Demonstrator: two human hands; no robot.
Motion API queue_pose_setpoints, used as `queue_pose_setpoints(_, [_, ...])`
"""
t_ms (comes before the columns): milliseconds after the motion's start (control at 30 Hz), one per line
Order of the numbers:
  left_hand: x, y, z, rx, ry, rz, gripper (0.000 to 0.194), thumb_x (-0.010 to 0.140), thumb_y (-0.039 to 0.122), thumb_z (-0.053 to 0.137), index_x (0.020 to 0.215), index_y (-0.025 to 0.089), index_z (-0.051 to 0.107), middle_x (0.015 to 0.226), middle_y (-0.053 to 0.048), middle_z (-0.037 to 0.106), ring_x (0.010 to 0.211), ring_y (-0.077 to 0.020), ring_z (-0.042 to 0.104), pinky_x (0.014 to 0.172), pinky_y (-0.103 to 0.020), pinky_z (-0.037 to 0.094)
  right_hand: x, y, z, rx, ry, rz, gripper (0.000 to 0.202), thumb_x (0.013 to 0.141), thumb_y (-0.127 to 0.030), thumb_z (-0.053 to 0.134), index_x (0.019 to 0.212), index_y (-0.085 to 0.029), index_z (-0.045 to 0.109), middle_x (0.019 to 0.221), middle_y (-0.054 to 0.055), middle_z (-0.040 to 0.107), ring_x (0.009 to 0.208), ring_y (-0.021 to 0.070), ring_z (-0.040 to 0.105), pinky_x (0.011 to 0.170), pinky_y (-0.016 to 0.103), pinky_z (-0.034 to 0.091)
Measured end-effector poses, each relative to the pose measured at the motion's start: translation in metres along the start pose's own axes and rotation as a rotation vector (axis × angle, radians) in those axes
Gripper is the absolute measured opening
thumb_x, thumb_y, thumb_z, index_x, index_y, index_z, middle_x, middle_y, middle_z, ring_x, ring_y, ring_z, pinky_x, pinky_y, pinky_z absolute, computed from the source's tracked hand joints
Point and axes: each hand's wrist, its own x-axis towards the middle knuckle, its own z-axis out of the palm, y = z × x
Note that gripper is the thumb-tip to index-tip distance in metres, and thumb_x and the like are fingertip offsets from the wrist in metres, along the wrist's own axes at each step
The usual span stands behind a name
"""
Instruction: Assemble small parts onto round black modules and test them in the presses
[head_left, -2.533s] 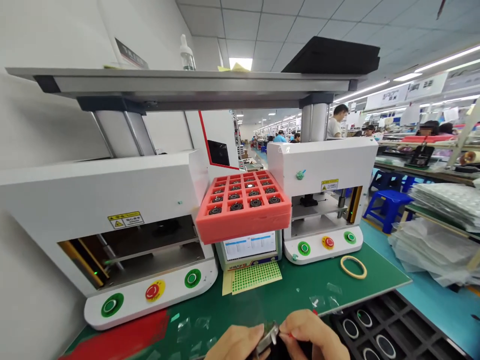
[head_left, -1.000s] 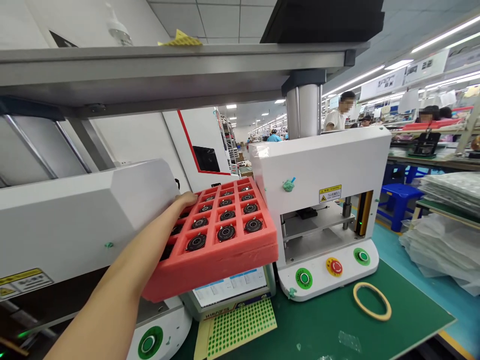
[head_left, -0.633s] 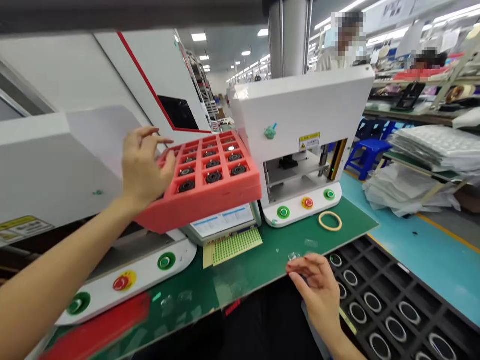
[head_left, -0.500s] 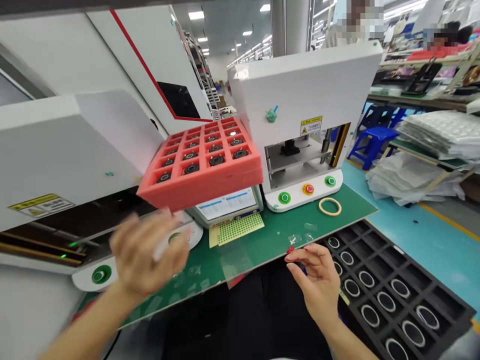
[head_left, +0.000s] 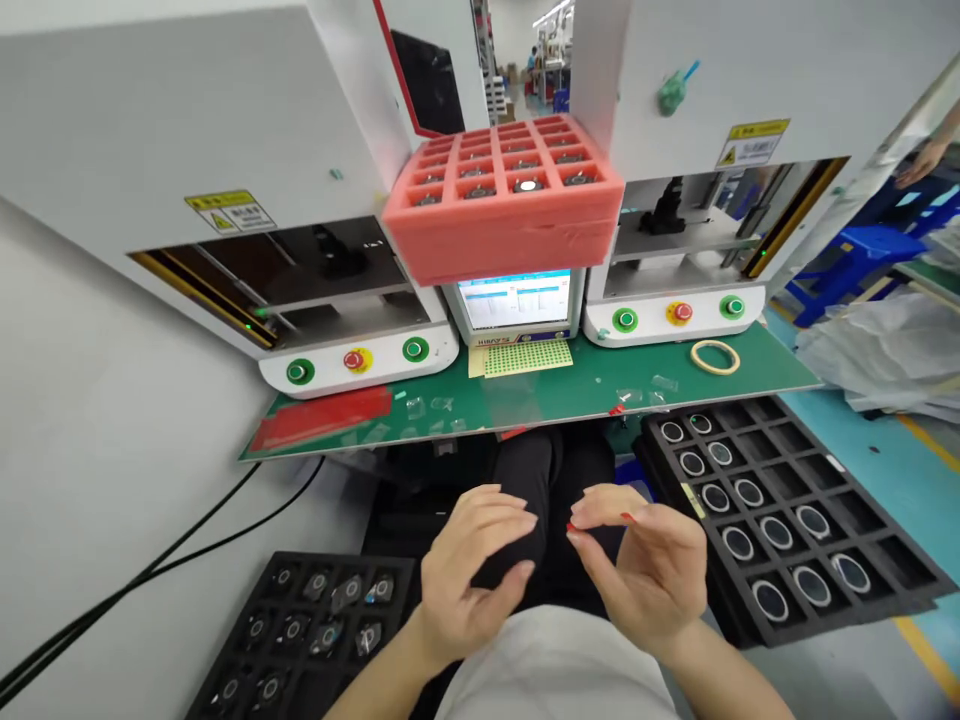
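My left hand hovers above my lap with thumb and fingers apart and nothing between them. Facing it, my right hand is also over the lap, its fingers curved and the thumb apart from them; no object shows in it. Small red spots are visible at its fingertips. Beyond both hands, a red foam tray with round black parts in its compartments sits above a small screen. To the right of my right hand lies a black tray with ringed round parts in several compartments.
Two white machines with green and red buttons flank the screen on a green bench. A beige ring, a green-dotted sheet and a red strip lie there. Another black tray stands lower left, near cables. A person's hand shows far right.
My left hand has moved from beside the left machine to over my lap, close to my right hand. The view has turned left and down, bringing the lower left tray into sight.
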Motion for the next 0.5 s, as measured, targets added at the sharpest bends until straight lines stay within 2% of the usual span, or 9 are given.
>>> queue_pose_setpoints(100, [-0.006, 0.005, 0.015, -0.083, 0.104, 0.009, 0.024, 0.088, 0.021, 0.064, 0.112, 0.015, 0.063, 0.090, -0.007, 0.072, 0.093, -0.0221, 0.067, 0.097, -0.048, 0.052, -0.008, -0.003, 0.004, -0.033, -0.054, -0.055, 0.062, 0.076, 0.010, 0.063, 0.128, -0.020, 0.048, 0.084, 0.002, 0.074, 0.076, 0.0175, 0.072, 0.079, 0.042, 0.062])
queue_pose_setpoints(200, [-0.018, -0.008, 0.027, -0.090, 0.155, 0.013, 0.020, 0.089, 0.025, 0.066, 0.107, 0.015, 0.066, 0.087, -0.005, 0.071, 0.096, -0.0215, 0.065, 0.103, -0.047, 0.048, -0.019, 0.007, 0.011, -0.057, -0.053, -0.053, 0.055, 0.078, 0.009, 0.061, 0.125, -0.018, 0.049, 0.082, 0.003, 0.074, 0.074, 0.0164, 0.072, 0.079, 0.040, 0.061])
queue_pose_setpoints(267, [-0.029, -0.020, 0.035, -0.085, 0.192, -0.001, 0.014, 0.088, 0.021, 0.067, 0.101, 0.016, 0.068, 0.084, -0.004, 0.070, 0.096, -0.0204, 0.065, 0.105, -0.046, 0.046, -0.029, 0.019, 0.018, -0.080, -0.011, -0.032, 0.049, 0.079, 0.007, 0.061, 0.121, -0.017, 0.052, 0.080, 0.002, 0.073, 0.071, 0.0157, 0.071, 0.078, 0.039, 0.061])
queue_pose_setpoints(367, [-0.045, -0.033, 0.045, -0.076, 0.257, -0.066, 0.011, 0.085, 0.014, 0.068, 0.095, 0.019, 0.069, 0.082, -0.001, 0.069, 0.093, -0.0194, 0.065, 0.105, -0.047, 0.047, -0.044, 0.034, 0.027, -0.110, 0.038, 0.018, 0.044, 0.080, 0.005, 0.063, 0.117, -0.017, 0.053, 0.078, 0.001, 0.073, 0.071, 0.0153, 0.071, 0.078, 0.038, 0.061])
queue_pose_setpoints(500, [-0.058, -0.039, 0.049, -0.084, 0.324, -0.179, 0.011, 0.085, 0.016, 0.069, 0.094, 0.021, 0.070, 0.089, -0.003, 0.069, 0.094, -0.0203, 0.065, 0.105, -0.051, 0.048, -0.053, 0.041, 0.033, -0.122, -0.022, 0.082, 0.045, 0.082, 0.002, 0.064, 0.118, -0.020, 0.052, 0.076, 0.001, 0.074, 0.072, 0.0169, 0.071, 0.078, 0.040, 0.061])
